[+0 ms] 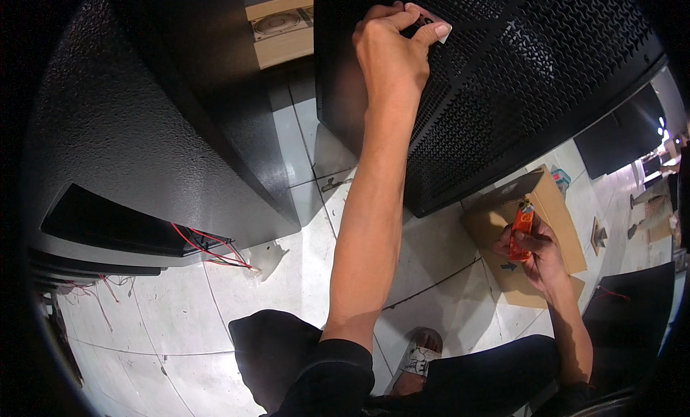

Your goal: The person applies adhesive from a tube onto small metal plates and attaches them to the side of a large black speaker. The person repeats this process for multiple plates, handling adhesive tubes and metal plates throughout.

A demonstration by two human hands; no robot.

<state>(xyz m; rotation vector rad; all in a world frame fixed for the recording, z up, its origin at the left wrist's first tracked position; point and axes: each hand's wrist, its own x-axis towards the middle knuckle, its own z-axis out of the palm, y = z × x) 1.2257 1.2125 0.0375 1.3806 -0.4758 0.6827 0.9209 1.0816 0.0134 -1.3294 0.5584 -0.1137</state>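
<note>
My left hand (396,45) reaches up to a large black perforated metal grille (501,88) and pinches a small flat plate or badge (428,21) against it between thumb and fingers. The badge bears dark writing and is partly covered by the fingers. Lower and to the right, my right hand (539,250) grips a small orange-red lighter or tube (522,231) with a metal-like tip pointing up, above a cardboard box.
An open cardboard box (560,228) stands on the tiled floor (431,277) below the grille. At left is a textured black cabinet (129,147) with red and black wires (215,247) hanging from its opening. A sandalled foot (418,357) shows below.
</note>
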